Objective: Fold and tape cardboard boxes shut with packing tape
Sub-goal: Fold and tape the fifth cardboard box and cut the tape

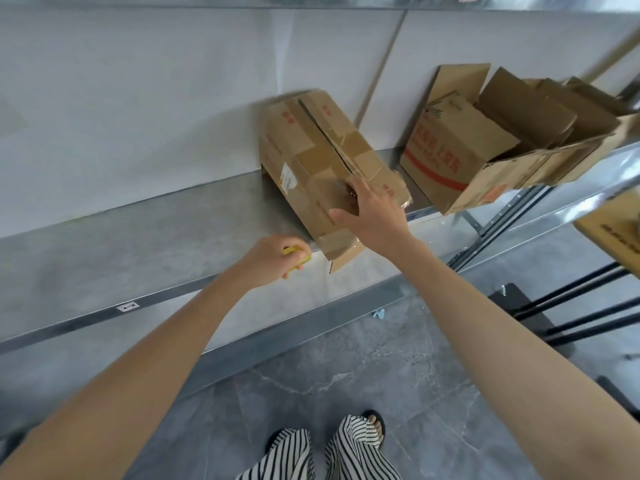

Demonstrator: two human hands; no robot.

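The cardboard box (311, 161) lies tilted on the metal shelf (138, 244), far end against the wall, near end at the shelf's edge; the right hand (370, 216) rests spread wide on that near end, and the left hand (270, 259), just left of it, grips a small yellow tool (294, 252). The top seam gapes and a near flap hangs loose, so a one-handed pull could probably tip it off the edge. Its red print and white sticker (286, 176) are unreadable, like the red lettering on the open box (450, 157) to the right.
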